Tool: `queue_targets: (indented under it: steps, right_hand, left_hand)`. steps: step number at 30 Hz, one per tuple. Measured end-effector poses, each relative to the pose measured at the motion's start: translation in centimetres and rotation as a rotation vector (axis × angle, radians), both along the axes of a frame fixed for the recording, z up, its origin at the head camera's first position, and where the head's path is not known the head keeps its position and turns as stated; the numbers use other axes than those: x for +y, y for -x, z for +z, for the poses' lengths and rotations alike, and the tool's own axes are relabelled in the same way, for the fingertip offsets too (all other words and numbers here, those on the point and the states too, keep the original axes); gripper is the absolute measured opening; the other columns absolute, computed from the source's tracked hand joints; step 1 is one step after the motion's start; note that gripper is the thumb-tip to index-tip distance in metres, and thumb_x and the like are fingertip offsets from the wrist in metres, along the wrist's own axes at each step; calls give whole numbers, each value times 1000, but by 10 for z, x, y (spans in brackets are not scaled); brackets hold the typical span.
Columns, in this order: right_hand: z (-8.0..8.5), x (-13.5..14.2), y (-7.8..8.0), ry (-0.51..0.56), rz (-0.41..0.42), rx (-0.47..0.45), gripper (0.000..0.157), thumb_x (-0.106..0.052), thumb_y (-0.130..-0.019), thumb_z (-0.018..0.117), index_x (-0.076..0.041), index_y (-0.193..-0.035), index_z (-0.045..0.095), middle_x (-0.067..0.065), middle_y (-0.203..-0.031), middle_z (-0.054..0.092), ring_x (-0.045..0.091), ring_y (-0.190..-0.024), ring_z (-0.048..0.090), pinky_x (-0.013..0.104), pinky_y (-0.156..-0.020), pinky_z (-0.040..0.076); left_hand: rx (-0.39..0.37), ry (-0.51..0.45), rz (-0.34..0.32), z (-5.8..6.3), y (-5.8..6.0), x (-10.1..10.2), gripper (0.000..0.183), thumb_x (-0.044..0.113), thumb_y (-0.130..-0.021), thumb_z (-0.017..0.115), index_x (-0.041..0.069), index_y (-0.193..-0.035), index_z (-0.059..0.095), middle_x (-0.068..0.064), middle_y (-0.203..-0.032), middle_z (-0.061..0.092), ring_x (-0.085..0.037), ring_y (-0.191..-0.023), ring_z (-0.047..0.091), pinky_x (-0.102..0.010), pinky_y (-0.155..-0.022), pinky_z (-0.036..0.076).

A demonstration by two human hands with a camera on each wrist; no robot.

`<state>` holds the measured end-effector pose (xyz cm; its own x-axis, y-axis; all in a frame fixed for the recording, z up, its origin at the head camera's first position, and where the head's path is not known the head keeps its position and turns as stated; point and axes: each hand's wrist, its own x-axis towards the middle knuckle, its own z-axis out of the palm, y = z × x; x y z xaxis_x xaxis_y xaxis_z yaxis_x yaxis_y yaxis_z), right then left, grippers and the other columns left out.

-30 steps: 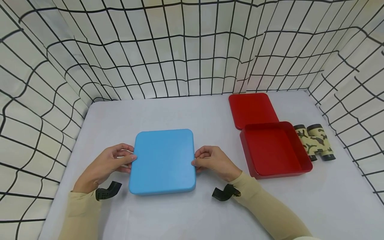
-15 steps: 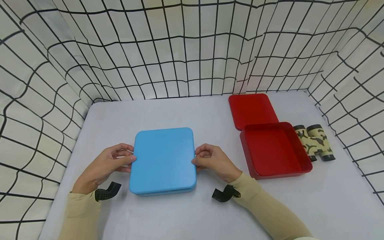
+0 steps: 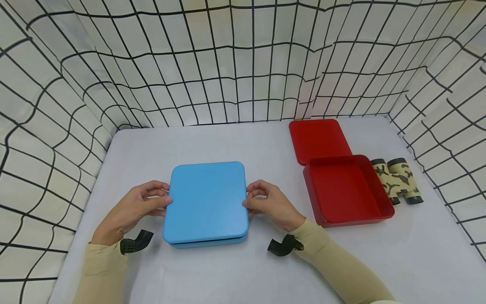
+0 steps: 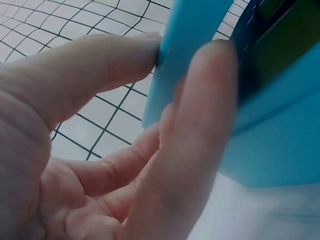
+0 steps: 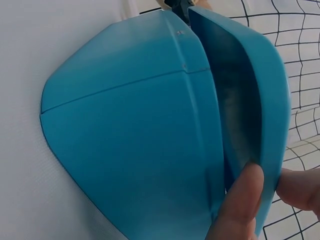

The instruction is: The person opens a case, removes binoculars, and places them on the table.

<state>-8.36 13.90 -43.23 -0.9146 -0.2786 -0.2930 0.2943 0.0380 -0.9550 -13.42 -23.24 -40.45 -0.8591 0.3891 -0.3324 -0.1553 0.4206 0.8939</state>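
Note:
A light blue square box [image 3: 212, 243] stands in front of me, its blue lid [image 3: 206, 202] raised a little along the near side, where a dark gap shows. My left hand [image 3: 140, 207] pinches the lid's left edge. Opposite it, my right hand [image 3: 272, 206] pinches the right edge. In the right wrist view, thumb and finger hold the rim of the lid [image 5: 274, 95], which stands apart from the box wall [image 5: 135, 130]. Through the gap in the left wrist view, something dark green [image 4: 287, 42] shows inside the box; its kind is unclear.
To the right stands an uncovered red box [image 3: 347, 190], with a red lid [image 3: 319, 139] lying behind it. Camouflage-patterned binoculars [image 3: 404, 181] lie beside that box. Black netting [image 3: 235, 78] over white walls surrounds the white table [image 3: 212, 278] at the back and sides.
The blue lid has lifted slightly off its box, and a dark gap has opened along the near edge. Both hands have kept their grip and barely moved.

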Motion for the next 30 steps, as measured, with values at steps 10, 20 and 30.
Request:
queue_targets:
  steps: [10, 20, 30]
  right_hand:
    - [1, 1, 1, -5, -12, 12, 48, -12, -93, 74, -9, -136, 53, 8, -106, 64, 22, -85, 73, 36, -84, 65]
    - [2, 2, 3, -49, -12, 11, 50, -15, -92, 76, -12, -137, 53, 11, -110, 66, 22, -86, 74, 36, -86, 65]
    - [1, 0, 5, -50, -19, 10, 48, -13, -93, 75, -12, -136, 54, 11, -109, 66, 21, -85, 73, 36, -85, 65]
  left_hand:
    - [11, 1, -3, 0, 1, 0, 55, 25, -100, 69, -4, -139, 46, -5, -113, 61, -10, -95, 70, -32, -83, 64]
    - [21, -3, -2, 0, 1, 0, 58, 25, -100, 69, -3, -144, 44, -5, -115, 60, -10, -96, 70, -32, -84, 64]
    - [27, 7, -7, 3, 4, 2, 58, 25, -100, 69, -4, -143, 44, -7, -114, 61, -11, -93, 71, -31, -83, 64]
